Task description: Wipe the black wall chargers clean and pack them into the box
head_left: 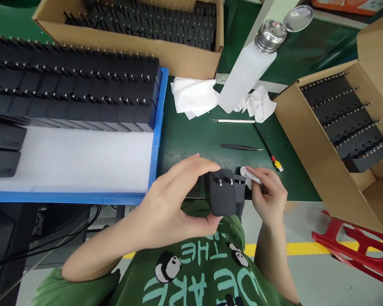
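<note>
My left hand (181, 199) grips a black power adapter (224, 197) between thumb and fingers, its two metal prongs facing up. Just to its right and partly behind it, a second black adapter (239, 189) shows; I cannot tell what supports it. My right hand (270, 191) pinches a small folded white wipe (249, 175) beside the adapters. On the green table (188, 140) ahead lie black tweezers (241, 147), a thin white-handled knife (232, 121) and a short black cable (268, 151) with a yellow-and-red plug.
At left, a blue tray (158, 140) holds rows of black adapters. A cardboard box (191, 61) of adapters stands behind; another box (309, 140) is at right. White wipes (194, 95) lie by a white bottle (249, 72) with its metal lid up. A red stool (364, 242) stands lower right.
</note>
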`<state>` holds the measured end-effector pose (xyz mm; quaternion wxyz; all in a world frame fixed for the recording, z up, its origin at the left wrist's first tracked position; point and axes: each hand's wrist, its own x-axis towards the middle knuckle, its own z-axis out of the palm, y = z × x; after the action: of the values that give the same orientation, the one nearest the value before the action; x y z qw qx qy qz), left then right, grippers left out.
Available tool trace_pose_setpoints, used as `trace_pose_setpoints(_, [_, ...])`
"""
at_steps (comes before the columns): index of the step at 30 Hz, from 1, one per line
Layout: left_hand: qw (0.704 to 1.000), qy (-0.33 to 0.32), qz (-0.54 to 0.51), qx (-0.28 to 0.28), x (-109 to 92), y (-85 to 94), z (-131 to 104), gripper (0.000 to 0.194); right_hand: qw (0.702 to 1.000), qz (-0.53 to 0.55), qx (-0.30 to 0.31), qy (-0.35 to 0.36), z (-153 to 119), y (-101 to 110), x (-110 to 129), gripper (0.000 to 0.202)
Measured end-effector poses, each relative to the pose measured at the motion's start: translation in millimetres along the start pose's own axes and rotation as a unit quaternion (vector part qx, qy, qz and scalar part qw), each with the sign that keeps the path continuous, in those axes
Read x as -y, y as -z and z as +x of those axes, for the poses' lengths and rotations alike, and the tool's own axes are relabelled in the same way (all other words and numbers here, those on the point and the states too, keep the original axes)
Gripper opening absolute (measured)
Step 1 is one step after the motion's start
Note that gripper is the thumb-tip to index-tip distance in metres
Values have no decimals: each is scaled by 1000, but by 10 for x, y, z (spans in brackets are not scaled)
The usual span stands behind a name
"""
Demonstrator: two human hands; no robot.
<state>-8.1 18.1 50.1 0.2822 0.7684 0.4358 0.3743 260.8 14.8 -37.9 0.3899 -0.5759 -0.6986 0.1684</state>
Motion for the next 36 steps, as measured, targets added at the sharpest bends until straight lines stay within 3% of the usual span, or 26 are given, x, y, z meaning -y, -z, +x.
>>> trace_pose_setpoints(8, [995,35,-3,98,179,-14,3,55,1000,1,0,3,-10,-8,-29,34])
trace_pose_setpoints(14, [992,43,63,105,200,58,-45,49,1000,-5,-4,4,13,-16,-66,33])
trace_pose_setpoints(18, [983,35,104,146,259,13,-49,47,1000,-20,14,17,49,-9,-77,35])
trace_pose_setpoints(23, [967,3,196,165,316,-46,-64,41,997,-32,46,55,64,117,116,50])
trace_pose_setpoints(26, [960,-12,236,152,337,-7,-104,62,986,-47,97,124,73,166,318,61])
trace_pose_setpoints(28, [955,-5,252,157,367,17,-134,74,972,-84,144,163,100,133,431,78])
trace_pose_setpoints(30, [951,-2,262,166,410,16,-159,73,960,-112,183,182,144,45,505,87])
trace_pose_setpoints(36, [946,-42,282,152,511,-62,-166,58,938,-142,205,240,278,-237,537,72])
